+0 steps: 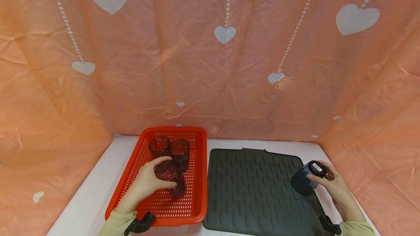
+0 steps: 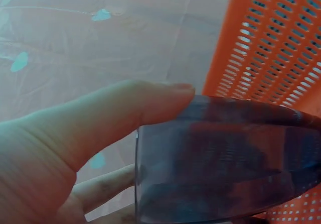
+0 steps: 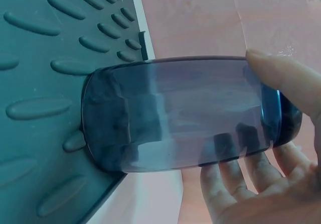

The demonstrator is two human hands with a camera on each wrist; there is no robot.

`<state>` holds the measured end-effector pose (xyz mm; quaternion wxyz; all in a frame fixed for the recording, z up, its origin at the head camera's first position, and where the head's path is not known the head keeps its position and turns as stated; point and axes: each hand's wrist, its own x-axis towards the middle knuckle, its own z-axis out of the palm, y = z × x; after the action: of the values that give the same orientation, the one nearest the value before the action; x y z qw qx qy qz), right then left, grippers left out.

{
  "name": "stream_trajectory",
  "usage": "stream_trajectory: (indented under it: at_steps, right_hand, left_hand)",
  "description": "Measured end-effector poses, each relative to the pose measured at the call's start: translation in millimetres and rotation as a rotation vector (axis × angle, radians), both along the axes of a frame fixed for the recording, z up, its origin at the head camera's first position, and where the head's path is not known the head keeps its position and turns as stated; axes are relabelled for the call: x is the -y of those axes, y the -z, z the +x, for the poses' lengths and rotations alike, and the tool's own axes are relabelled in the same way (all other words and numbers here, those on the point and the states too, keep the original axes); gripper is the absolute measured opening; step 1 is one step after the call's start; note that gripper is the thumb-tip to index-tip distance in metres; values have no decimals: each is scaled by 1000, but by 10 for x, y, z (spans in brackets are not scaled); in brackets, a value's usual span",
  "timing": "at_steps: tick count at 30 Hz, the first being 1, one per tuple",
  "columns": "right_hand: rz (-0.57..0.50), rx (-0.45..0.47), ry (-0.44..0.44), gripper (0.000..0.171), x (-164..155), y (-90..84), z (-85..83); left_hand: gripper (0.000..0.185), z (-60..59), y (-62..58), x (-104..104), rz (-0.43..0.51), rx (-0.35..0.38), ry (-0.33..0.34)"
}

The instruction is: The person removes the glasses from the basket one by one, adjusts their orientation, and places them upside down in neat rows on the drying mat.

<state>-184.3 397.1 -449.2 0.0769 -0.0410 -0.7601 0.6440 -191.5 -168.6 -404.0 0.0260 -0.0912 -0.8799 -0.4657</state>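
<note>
Your left hand (image 1: 147, 183) wraps a dark glass (image 1: 170, 177) inside the basket (image 1: 200, 177), two more glasses just beyond; your right hand (image 1: 334, 187) pinches a tilted cup (image 1: 306, 179) over the mat's (image 1: 256, 188) edge.

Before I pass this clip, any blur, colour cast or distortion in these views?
Head view: sharp, evenly lit, wide-angle bowing at the edges. Left wrist view: bluish cast, thumb and glass soft from closeness. Right wrist view: tinted cup clear, fingers slightly blurred.
</note>
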Motion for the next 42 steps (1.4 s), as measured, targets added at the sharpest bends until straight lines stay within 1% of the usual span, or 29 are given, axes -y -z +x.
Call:
stream_trajectory:
  at_steps: [4, 6, 9, 11, 13, 16, 21, 24, 29, 33, 37, 42]
  right_hand:
    - [3, 4, 6, 60, 1, 10, -1]
    - [29, 23, 9, 62, -1, 14, 2]
    - [59, 49, 15, 66, 2, 15, 13]
    - [58, 58, 14, 67, 2, 16, 17]
    - [35, 56, 16, 66, 2, 20, 16]
    - [40, 60, 24, 64, -4, 25, 7]
    - [121, 122, 33, 68, -8, 12, 10]
    - [128, 140, 28, 70, -11, 8, 17]
    - [123, 111, 27, 68, -16, 17, 20]
    - [116, 103, 22, 67, -13, 15, 22]
    - [86, 78, 19, 66, -9, 12, 18]
    - [87, 67, 26, 64, -5, 19, 10]
  left_hand:
    - [72, 9, -53, 39, 39, -37, -23]
    - [72, 24, -86, 57, 69, -42, -39]
    - [74, 52, -141, 82, 130, -21, -65]
    - [75, 71, -175, 91, 178, 1, -81]
    - [75, 88, -203, 94, 233, 24, -86]
    - [74, 114, -230, 91, 295, 44, -105]
    - [77, 132, -248, 80, 348, 52, -139]
    - [76, 135, -260, 55, 396, 50, -142]
    - [70, 152, -271, -15, 544, 59, -133]
    - [68, 154, -271, -57, 634, 87, -113]
    - [66, 137, -269, -97, 689, 116, -93]
    - [67, 93, -257, -158, 722, 135, -85]
